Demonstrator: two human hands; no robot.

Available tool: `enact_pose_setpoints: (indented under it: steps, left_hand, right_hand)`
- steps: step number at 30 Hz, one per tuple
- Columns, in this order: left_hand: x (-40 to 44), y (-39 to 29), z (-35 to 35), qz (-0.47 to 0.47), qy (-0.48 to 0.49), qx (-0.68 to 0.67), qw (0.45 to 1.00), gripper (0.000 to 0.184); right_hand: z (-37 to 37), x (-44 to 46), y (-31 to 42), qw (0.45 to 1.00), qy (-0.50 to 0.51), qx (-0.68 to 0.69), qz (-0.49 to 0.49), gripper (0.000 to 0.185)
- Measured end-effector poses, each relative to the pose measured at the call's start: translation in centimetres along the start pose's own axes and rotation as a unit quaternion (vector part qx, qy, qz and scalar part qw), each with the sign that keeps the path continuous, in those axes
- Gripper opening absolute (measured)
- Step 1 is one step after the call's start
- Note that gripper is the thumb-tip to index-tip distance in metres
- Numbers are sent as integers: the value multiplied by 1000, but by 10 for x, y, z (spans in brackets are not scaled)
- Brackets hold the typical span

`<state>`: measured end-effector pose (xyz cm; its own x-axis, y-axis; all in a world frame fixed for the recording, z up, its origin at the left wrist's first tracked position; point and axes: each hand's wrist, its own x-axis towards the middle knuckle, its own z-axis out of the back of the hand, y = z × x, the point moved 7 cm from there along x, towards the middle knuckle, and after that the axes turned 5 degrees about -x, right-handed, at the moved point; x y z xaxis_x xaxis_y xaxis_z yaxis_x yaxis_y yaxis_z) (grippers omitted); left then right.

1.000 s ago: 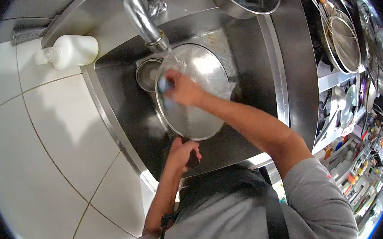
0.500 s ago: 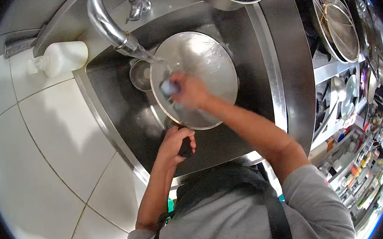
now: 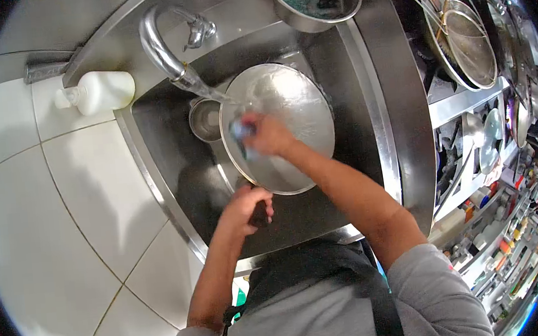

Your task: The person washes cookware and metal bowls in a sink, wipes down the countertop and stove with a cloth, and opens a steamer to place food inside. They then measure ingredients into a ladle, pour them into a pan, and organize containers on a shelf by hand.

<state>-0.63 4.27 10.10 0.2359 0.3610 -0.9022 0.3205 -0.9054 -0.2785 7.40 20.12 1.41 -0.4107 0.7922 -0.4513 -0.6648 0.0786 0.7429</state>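
Silvery metal is gleaming across the wide pan, which is lying in the sink just beyond my left hand and directly beneath my right hand. My left hand is gripping the dark handle, presumably because the pan would be turning under the rubbing otherwise. My right hand is clamping a bluish scrubber, blurred in outline, and is holding it against the pan's left side. Past that hand, farther out and leftward, the faucet is sending water onto the rim, probably so the rubbed area is getting rinsed. A pot is standing well beyond my right hand, holding sudsy liquid.
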Motion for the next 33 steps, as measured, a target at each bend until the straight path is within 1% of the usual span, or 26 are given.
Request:
enact_pose_setpoints:
  steps: [1, 2, 3, 4, 5, 6, 7, 9, 10, 11, 12, 13, 16, 17, 19, 20, 22, 23, 24, 25, 26, 27, 28, 30, 32, 33]
  left_hand:
    - [13, -6, 9, 15, -7, 20, 1000, 20]
    - [17, -19, 14, -31, 8, 22, 999, 19]
    - [21, -35, 15, -78, 22, 23, 996, 19]
    - [28, -46, 22, -65, -30, 7, 997, 13]
    - [32, -57, 30, -51, -84, -11, 995, 9]
    - [32, -75, 29, -86, -92, 46, 991, 18]
    - [36, -89, 29, -124, -104, 89, 983, 23]
    - [41, -109, 23, -191, -126, 180, 957, 34]
    - [43, -121, 23, -233, -174, 249, 924, 38]
    - [46, -131, 20, -273, -218, 317, 881, 43]
    - [45, -142, 15, -312, -258, 384, 830, 48]
    - [47, -151, 8, -329, -256, 400, 816, 52]
    - [50, -164, -14, -374, -245, 445, 775, 65]
    - [52, -166, -16, -358, -251, 480, 760, 68]
    - [57, -170, -14, -323, -262, 547, 726, 73]
    - [57, -174, -10, -305, -287, 568, 708, 73]
    - [55, -184, -2, -267, -335, 609, 667, 73]
    - [59, -188, 4, -279, -344, 616, 651, 67]
    - [69, -187, 13, -292, -352, 623, 634, 60]
    - [80, -186, 23, -307, -360, 630, 617, 55]
    - [97, -179, 32, -374, -307, 612, 625, 53]
    - [114, -170, 45, -439, -251, 589, 630, 51]
    - [120, -166, 47, -500, -194, 562, 629, 49]
    - [93, -170, 26, -646, -235, 440, 577, 45]
    - [90, -168, 28, -594, -270, 450, 609, 42]
    - [95, -156, 40, -465, -282, 516, 662, 41]
  right_hand:
    - [-3, -13, 10, 997, 76, -16, 19, 42]
    - [-5, -28, 18, 987, 152, -32, 38, 41]
    - [8, -40, 14, 993, 107, -26, 30, 40]
    - [23, -52, 8, 998, 63, -20, 24, 40]
    - [46, -65, 6, 999, 12, -40, -13, 40]
    - [76, -80, 10, 996, -39, -59, -47, 40]
    - [106, -94, 21, 993, -113, -21, -42, 38]
    - [167, -116, 55, 969, -243, -2, 44, 31]
    - [194, -124, 74, 957, -284, 16, 60, 31]
    - [223, -126, 99, 933, -337, -35, 124, 31]
    - [250, -128, 127, 910, -373, -108, 145, 31]
    - [270, -123, 145, 899, -390, -151, 127, 31]
    - [299, -78, 150, 854, -418, -245, 191, 33]
    - [301, -72, 151, 837, -421, -277, 214, 34]
    - [295, -79, 166, 837, -427, -253, 232, 33]
    - [286, -82, 174, 838, -427, -240, 241, 33]
    - [253, -73, 170, 906, -323, -185, 199, 31]
    - [234, -66, 167, 933, -272, -155, 178, 30]
    - [211, -54, 161, 961, -207, -40, 178, 28]
    - [184, -39, 156, 972, -138, 76, 176, 26]
    - [153, -17, 147, 962, -47, 246, 104, 24]
    - [122, -1, 145, 912, 46, 406, 29, 22]
    - [105, 5, 150, 885, 73, 459, -12, 20]
    - [76, 12, 158, 814, 129, 559, -93, 16]
    - [70, 26, 150, 718, 162, 675, -59, 14]
    - [72, 31, 149, 664, 177, 725, -41, 13]
